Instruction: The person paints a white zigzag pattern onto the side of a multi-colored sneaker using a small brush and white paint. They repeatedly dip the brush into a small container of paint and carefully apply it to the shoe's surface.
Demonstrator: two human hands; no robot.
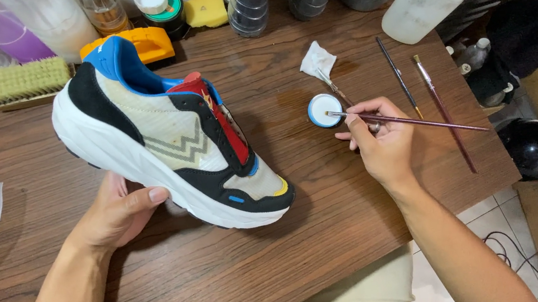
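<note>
Two hands busy: left hand (118,216) cups the sneaker (167,143) upright on the surface (281,239); right hand (379,143) pinches a fine brush (411,122) at the small paint lid (324,110)—load sparingly, keep the shoe braced.

Wooden table (335,232) — brushes (440,108), paint cap (324,110)
</note>
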